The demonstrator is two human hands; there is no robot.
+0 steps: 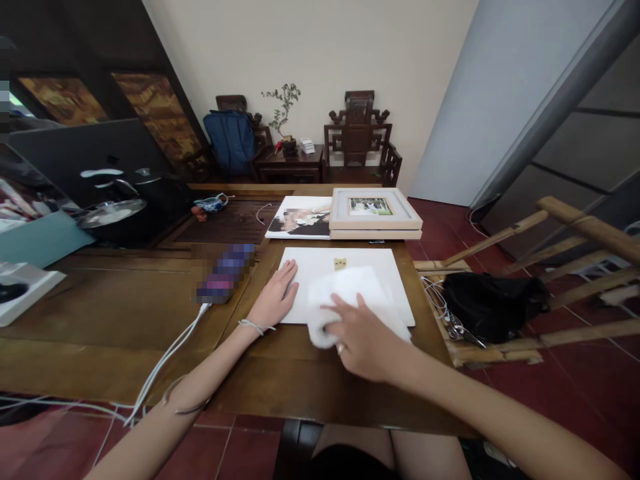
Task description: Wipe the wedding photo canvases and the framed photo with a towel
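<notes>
A white rectangular panel lies flat on the wooden table in front of me, with a small gold-coloured plate near the middle of its far side. My left hand rests on the panel's left edge, fingers stretched out, holding nothing. On the panel's near right part, my right hand grips and presses a white cloth. The cloth covers much of the panel and hangs slightly over its near edge. Some of the right fingers are bent into the cloth, so their tips are partly hidden.
Behind the panel lie stacked light-wood picture frames and a photo print. A phone with a white cable is to the left. Beyond it stands a black pot. A bamboo chair holds a black bag at right.
</notes>
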